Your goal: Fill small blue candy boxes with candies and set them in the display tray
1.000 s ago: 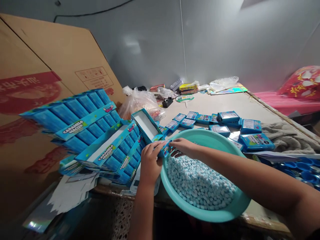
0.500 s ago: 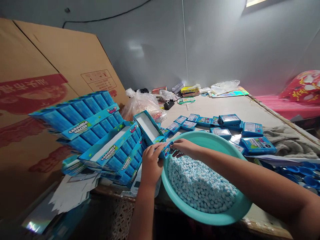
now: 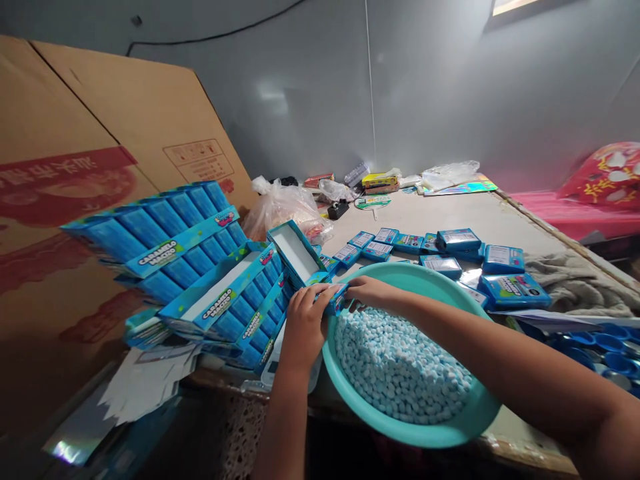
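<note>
Fingers of the left hand [image 3: 305, 327] are clamped on a small blue box [image 3: 337, 301] at the left rim of the teal bowl [image 3: 435, 283]; those of the right hand [image 3: 373, 293] are at its right end, grip not readable. Versus half a second ago, box and right hand sit slightly further right; probably fine handling, unfinished
</note>
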